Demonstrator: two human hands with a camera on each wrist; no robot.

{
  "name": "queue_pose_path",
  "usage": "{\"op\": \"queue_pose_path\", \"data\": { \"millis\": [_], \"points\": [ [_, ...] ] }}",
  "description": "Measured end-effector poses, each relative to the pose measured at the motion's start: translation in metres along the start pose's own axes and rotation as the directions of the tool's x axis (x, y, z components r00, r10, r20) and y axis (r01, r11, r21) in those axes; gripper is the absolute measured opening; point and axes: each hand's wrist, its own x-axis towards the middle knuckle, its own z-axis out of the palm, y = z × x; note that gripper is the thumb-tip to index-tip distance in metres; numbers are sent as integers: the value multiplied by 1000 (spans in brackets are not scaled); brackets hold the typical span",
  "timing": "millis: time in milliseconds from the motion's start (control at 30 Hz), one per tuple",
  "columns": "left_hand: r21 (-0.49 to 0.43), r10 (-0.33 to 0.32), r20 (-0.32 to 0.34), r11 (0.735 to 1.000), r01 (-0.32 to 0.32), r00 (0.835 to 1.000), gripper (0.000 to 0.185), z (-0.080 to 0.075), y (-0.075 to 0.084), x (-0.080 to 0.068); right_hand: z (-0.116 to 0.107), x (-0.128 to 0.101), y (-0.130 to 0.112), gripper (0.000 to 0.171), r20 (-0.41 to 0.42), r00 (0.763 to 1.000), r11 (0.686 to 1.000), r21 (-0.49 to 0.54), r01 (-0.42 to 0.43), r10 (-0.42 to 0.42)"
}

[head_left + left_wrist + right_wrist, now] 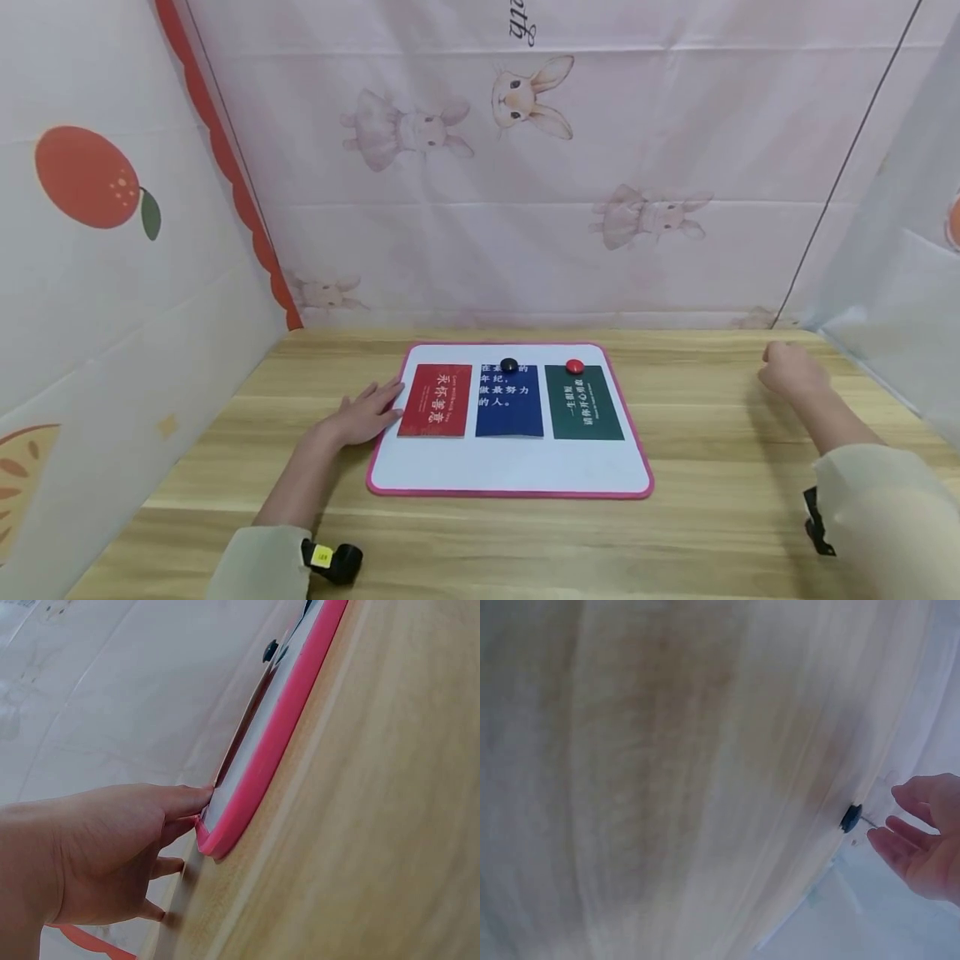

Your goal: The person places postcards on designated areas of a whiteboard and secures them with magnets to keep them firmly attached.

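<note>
A whiteboard (450, 471) with a pink rim lies on the wooden table. Three cards lie on it: a red card (436, 400), a blue card (510, 417) with a black round magnet (509, 365) at its top, and a green card (588, 417) with a red round magnet (574, 366). My left hand (362, 417) touches the board's left edge, its fingers fairly straight, the thumb over the white surface. Far to the right, my right hand (797, 371) hovers with bent fingers spread apart. Just beyond its fingertips is a small dark round piece (851, 817), hidden in the head view.
Behind the table (720, 533) hangs a pale curtain (525, 250) printed with rabbits. White printed sheets hang at the left side (150, 333) and right side (885, 275). A black strap camera (337, 562) sits on the left wrist.
</note>
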Motion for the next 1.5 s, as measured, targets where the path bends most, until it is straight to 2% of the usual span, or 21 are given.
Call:
{"op": "queue_pose_path", "data": {
  "millis": [267, 533, 867, 1100, 1500],
  "points": [
    [10, -1, 1, 1000, 1, 1000, 61, -2, 1, 3, 9, -7, 13, 39, 3, 1000, 1000, 10, 19, -19],
    [7, 4, -2, 1000, -4, 1000, 60, -2, 3, 3, 14, -6, 21, 33, -31, 997, 997, -32, 64, -65],
    [10, -1, -5, 1000, 1, 1000, 61, 0, 0, 4, 15, -8, 22, 19, -55, 996, 998, -8, 63, -64],
    [14, -1, -4, 1000, 1, 1000, 60, 0, 0, 3, 17, -6, 22, 10, -81, 992, 996, 6, 93, -92],
    [17, -4, -2, 1000, 4, 1000, 60, 0, 0, 1, 17, -4, 20, 8, -70, 993, 995, 20, 97, -95]
  ]
}}
